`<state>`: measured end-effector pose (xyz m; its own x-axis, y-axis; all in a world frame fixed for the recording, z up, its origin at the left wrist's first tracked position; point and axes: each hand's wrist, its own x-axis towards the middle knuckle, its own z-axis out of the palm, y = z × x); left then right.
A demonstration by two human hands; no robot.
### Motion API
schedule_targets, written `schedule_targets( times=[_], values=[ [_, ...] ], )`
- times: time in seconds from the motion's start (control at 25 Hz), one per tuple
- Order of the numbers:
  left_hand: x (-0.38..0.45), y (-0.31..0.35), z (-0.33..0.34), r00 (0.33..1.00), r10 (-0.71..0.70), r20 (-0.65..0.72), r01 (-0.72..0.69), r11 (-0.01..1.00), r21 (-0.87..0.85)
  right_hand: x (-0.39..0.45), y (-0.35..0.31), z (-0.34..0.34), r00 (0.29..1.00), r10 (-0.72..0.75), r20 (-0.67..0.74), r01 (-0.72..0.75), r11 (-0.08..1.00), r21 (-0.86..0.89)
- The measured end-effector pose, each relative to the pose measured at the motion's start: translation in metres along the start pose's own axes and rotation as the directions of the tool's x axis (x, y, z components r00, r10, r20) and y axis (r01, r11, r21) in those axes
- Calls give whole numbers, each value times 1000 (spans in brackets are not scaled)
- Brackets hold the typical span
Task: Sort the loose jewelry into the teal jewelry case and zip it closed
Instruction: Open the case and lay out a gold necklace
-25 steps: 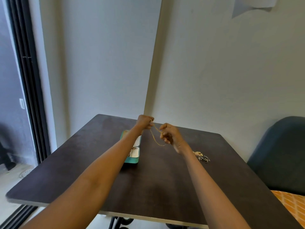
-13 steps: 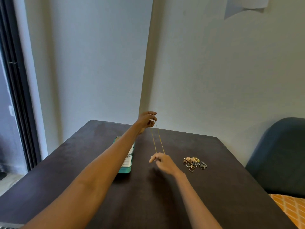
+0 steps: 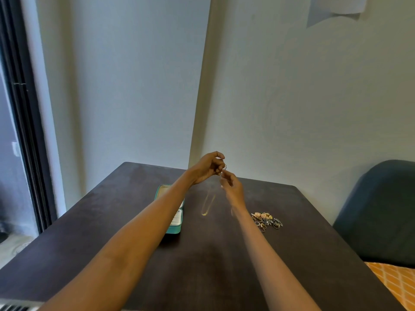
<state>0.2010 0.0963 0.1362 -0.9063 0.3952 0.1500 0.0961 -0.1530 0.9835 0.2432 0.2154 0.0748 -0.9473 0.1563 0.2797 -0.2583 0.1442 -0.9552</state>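
Hands [image 3: 210,168] pinch gold chain [image 3: 207,204] above table [image 3: 303,243], beside teal case [image 3: 174,227].

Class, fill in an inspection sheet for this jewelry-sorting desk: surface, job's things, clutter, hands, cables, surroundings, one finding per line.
Surface: dark table, set in a wall corner.
Job's things: teal case open, partly behind the left forearm; gold chain hanging, blurred; pile of rings and earrings on the table right of the right arm.
Clutter: nothing seen.
Hands: left hand raised, pinching the chain's top end; right hand just below it, fingers near the chain end, grip unclear.
Cables: nothing seen.
Surroundings: dark chair right, orange patterned cloth, window frame left, paper on wall.
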Motion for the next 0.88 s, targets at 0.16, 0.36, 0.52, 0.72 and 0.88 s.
schedule_targets(
  times=[0.16,0.36,0.52,0.72,0.88],
  values=[
    [-5,3,3,999,48,6,-48,998,35,-1,-10,-1,999,-43,8,42,998,51],
    [-15,2,9,995,99,26,-102,960,260,-12,-11,-11,995,-34,-90,50,982,180],
    [-28,-6,7,979,180,93,-201,798,569,-23,-16,-23,996,-43,-73,52,991,124],
    [-47,-12,8,979,196,56,-188,767,614,-34,-18,-28,995,-56,-78,61,996,64],
    [-51,-27,14,985,173,-22,-125,791,599,-40,-11,-28,994,-45,-98,51,997,50]
  ],
)
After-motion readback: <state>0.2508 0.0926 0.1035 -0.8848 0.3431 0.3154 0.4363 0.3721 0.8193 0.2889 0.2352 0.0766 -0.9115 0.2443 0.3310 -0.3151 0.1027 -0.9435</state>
